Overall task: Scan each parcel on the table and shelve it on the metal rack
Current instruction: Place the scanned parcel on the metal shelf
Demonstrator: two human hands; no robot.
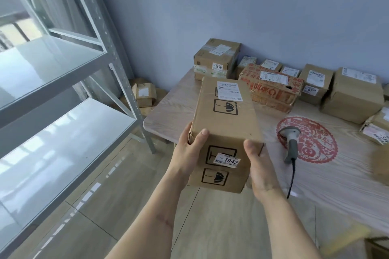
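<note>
I hold a long brown cardboard parcel (226, 124) in the air over the table's left corner; it bears umbrella marks, a white shipping label and a sticker reading 1042. My left hand (190, 149) grips its near left edge, thumb on top. My right hand (257, 166) grips the near right edge, thumb on top as well. A grey handheld scanner (291, 143) lies on the table (168, 115) to the right of the parcel, its cable running toward me. The metal rack (69, 82) with glossy shelves stands on the left.
Several more parcels line the back of the table: a box marked 2859 (215, 59), a red-printed carton (271, 87) and plain boxes (355, 94) to the right. A red paper-cut (311, 139) decorates the tabletop. Small boxes (144, 93) sit on the floor in the corner.
</note>
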